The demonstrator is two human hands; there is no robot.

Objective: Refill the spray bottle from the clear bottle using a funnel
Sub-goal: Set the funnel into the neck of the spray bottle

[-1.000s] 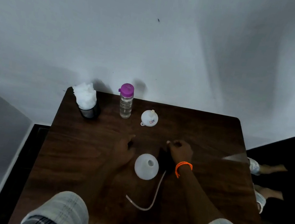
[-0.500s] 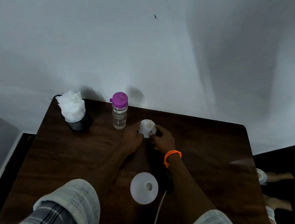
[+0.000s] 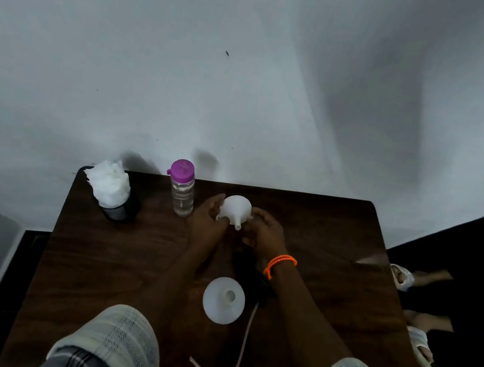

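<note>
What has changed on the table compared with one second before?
Both hands reached away from the spray bottle to the far side of the table. The left hand and right hand now hold the white funnel, lifted and tilted. The clear bottle, tissue holder and tube stayed.

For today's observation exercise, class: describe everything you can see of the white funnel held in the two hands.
The funnel is small, white and looks like plastic, with a rounded cone and a short narrow spout. It is tilted, the spout pointing down toward the camera. It is held at the far middle of the table, right of the clear bottle. The left hand and right hand hold it from either side.
</note>
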